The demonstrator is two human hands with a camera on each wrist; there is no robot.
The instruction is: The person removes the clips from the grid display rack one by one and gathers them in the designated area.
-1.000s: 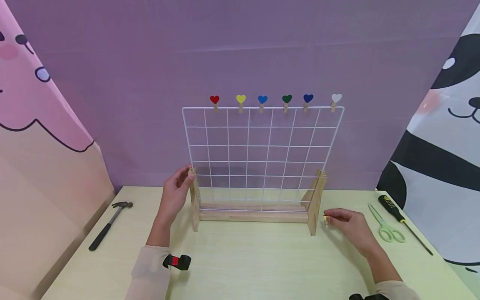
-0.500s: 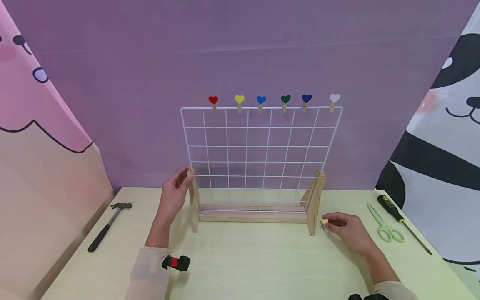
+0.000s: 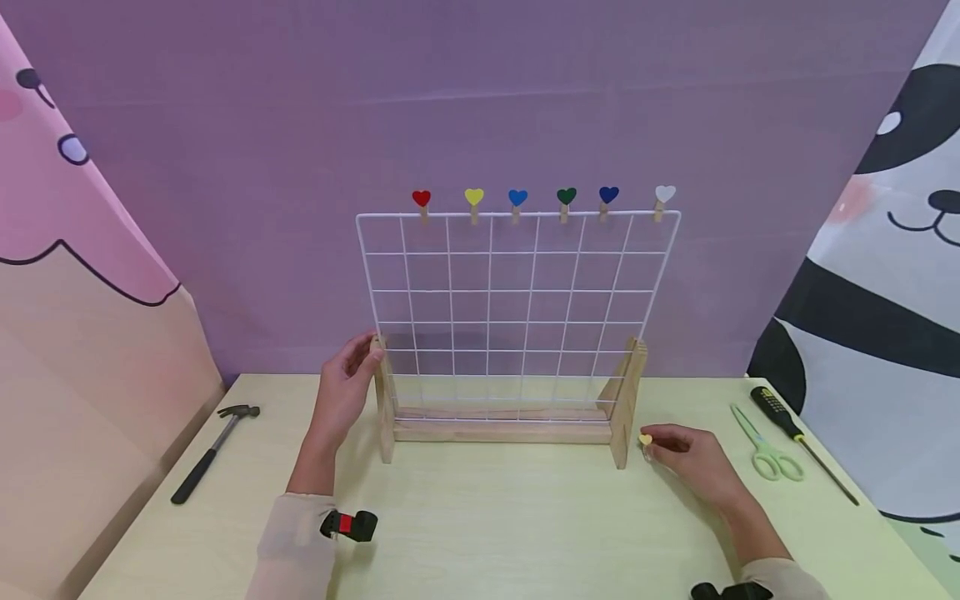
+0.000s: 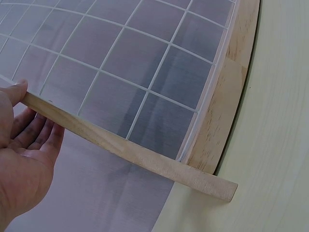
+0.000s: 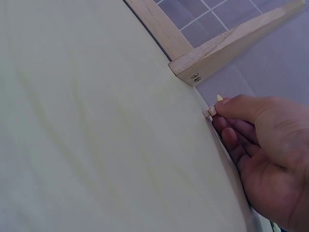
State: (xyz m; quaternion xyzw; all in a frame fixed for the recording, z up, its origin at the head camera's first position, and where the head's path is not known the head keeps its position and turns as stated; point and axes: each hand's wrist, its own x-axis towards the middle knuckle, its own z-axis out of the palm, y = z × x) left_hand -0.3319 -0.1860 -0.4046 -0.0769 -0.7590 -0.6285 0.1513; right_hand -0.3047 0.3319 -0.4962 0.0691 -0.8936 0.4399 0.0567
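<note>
In the head view, a white wire grid (image 3: 519, 214) stands upright in a wooden stand (image 3: 502, 432). Along its top wire sit heart clothespins: red (image 3: 422, 198), yellow (image 3: 474, 197), light blue (image 3: 517, 197), green (image 3: 566, 196), dark blue (image 3: 608, 194) and white (image 3: 665, 193). My left hand (image 3: 343, 392) grips the top of the stand's left upright (image 4: 120, 145), thumb on one side, fingers behind. Right of the stand, just above the table, my right hand (image 3: 697, 462) pinches a small clothespin (image 3: 645, 441) with a pale yellow heart; fingertips partly cover it.
On the table (image 3: 487, 525), a hammer (image 3: 197, 472) lies at the left. Light green scissors (image 3: 759, 447) and a screwdriver (image 3: 777, 410) lie beyond my right hand. A purple backdrop (image 3: 300, 150) hangs close behind the grid.
The pinched clothespin has turned, so its heart faces the head camera more. The head view has shifted slightly to the right. My left hand keeps its hold on the stand.
</note>
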